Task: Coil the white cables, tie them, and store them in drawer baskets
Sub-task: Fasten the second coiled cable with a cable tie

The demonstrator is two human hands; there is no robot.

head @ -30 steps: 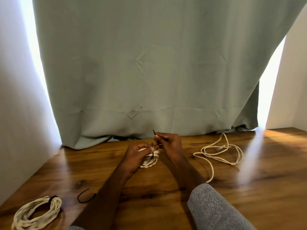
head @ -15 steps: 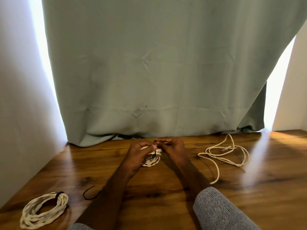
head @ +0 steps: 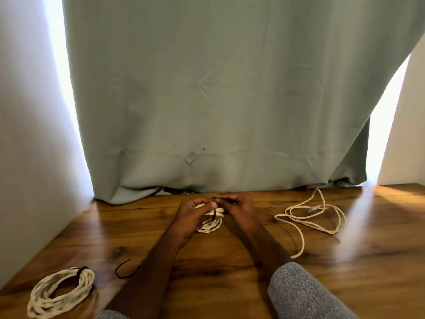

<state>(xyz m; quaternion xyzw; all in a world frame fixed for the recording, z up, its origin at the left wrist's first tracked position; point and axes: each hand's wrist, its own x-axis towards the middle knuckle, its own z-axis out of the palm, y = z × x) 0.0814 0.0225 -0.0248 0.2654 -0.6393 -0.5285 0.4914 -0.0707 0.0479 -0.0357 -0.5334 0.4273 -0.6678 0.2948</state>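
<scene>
Partly hidden coil (head: 210,223) | left hand (head: 192,215), right hand (head: 239,209) pinching black tie (head: 214,211)

Right hand (head: 239,207) lowered to coil (head: 210,223).

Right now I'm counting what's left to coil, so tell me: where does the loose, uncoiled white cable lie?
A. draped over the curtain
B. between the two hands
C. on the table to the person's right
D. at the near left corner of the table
C: the loose cable sprawls in open loops on the wooden table, to the right of the right hand.
</scene>
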